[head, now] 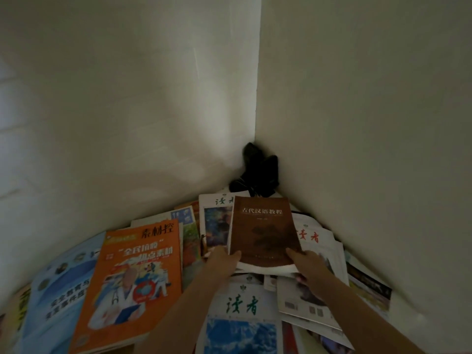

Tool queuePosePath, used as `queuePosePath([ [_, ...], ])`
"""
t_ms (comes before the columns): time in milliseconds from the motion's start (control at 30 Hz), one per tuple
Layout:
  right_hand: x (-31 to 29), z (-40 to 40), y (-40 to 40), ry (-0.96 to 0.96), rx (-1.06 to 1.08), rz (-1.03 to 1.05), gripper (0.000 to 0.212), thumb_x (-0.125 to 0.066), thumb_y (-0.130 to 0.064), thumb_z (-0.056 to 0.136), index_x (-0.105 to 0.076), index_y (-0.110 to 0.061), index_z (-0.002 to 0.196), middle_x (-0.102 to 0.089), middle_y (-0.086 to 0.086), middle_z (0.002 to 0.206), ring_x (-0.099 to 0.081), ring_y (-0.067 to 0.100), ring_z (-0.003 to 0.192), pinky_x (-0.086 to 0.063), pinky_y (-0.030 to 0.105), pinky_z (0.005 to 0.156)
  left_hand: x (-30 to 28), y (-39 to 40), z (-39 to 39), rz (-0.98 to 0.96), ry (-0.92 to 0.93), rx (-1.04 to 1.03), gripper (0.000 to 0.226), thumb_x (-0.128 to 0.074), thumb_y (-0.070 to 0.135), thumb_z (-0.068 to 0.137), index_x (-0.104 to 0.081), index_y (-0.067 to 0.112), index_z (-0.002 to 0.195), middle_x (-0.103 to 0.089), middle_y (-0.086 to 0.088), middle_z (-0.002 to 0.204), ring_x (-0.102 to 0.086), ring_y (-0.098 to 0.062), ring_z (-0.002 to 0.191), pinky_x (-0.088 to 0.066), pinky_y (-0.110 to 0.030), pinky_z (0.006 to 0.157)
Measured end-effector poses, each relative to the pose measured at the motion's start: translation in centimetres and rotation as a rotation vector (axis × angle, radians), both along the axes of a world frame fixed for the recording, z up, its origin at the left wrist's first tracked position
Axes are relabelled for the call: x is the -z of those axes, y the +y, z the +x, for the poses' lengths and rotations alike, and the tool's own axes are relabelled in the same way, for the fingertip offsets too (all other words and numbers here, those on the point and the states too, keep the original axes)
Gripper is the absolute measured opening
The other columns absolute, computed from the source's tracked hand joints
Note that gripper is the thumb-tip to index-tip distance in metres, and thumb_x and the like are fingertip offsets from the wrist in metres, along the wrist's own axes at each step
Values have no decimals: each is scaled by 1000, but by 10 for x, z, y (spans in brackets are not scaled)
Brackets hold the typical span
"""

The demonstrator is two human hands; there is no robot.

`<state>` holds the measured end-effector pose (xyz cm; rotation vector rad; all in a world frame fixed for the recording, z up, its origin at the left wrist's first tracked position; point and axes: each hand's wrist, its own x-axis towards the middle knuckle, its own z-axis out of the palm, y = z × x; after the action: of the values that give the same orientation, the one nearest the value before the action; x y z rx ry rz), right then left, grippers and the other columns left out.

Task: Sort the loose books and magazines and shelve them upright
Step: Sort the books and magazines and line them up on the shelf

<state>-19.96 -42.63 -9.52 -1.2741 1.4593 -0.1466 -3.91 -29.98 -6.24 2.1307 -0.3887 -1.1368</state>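
Observation:
A brown book [263, 228] with a light title lies on top of a heap of magazines in a wall corner. My left hand [223, 259] grips its lower left corner and my right hand [305, 261] grips its lower right corner. An orange magazine [135, 279] lies to the left, over a pale blue one [58, 290]. A white magazine with green characters [242, 315] lies under my forearms. Another white magazine with red characters [314, 236] peeks out to the right of the book.
Two white walls meet at a corner [256, 98] right behind the heap. A dark object with a cord [258, 172] sits in that corner. More loose magazines [362, 284] spread to the right along the wall. No shelf is in view.

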Motion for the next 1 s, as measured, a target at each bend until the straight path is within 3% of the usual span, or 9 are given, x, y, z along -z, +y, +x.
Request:
queuePosePath([
  [100,-8,3,12,101,-159,-109,48,-59,-36,92,-46,-6,128,-54,14,126,-52,32,115,-45,45,100,-10,20,2,-191,265,-206,20,-53,13,97,-45,8,115,-54,-8,112,-60,-24,97,-60,-38,72],
  [200,-39,22,41,-134,-191,-33,35,-61,-29,92,-52,-6,116,-61,13,114,-60,29,104,-51,42,89,-26,65,22,-398,423,-374,18,-55,7,95,-47,5,111,-58,-17,121,-65,-31,100,-60,-43,76],
  [267,-61,46,65,-347,-218,55,19,-61,-22,93,-55,-9,104,-66,12,106,-66,30,98,-55,47,85,-38,103,40,-456,412,-465,24,-58,6,93,-49,5,116,-59,-18,119,-66,-33,99,-59,-44,77],
  [500,-82,130,156,-477,-403,118,27,-68,-22,88,-60,-17,114,-71,5,107,-69,27,98,-56,51,85,-83,230,93,-439,137,-438,26,-68,16,86,-58,17,110,-74,-9,97,-72,-29,87,-59,-46,76],
  [700,-66,139,197,-371,-488,89,37,-74,-20,83,-53,-33,112,-64,2,112,-66,26,100,-57,46,85,-56,273,111,-97,38,-319,40,-77,24,78,-58,16,113,-63,-9,118,-67,-21,95,-56,-36,81],
  [800,-66,139,198,-224,-580,-29,40,-76,-21,80,-55,-25,114,-65,1,112,-65,18,97,-57,37,85,-36,282,115,-73,110,-346,86,-93,31,44,-51,23,119,-45,-11,133,-65,-28,101,-59,-42,78],
  [867,-75,140,194,-61,-694,-125,39,-76,-31,80,-56,-24,113,-64,-3,108,-63,11,89,-54,22,75,-38,280,115,-86,93,-313,104,-91,18,48,-33,27,134,-46,-12,133,-62,-30,105,-58,-44,79],
  [933,-81,139,190,72,-786,-205,40,-72,-42,81,-55,-27,113,-60,-6,109,-61,12,95,-50,19,77,-45,274,118,-66,101,-263,106,-86,9,58,-24,25,143,-54,-9,126,-62,-27,105,-55,-44,86],
  [1000,-79,138,187,145,-784,-195,40,-66,-54,82,-51,-27,109,-58,-7,105,-62,15,102,-52,24,84,-49,265,123,-7,94,-229,92,-88,25,59,-39,18,136,-62,-6,118,-63,-24,104,-50,-46,96],
])
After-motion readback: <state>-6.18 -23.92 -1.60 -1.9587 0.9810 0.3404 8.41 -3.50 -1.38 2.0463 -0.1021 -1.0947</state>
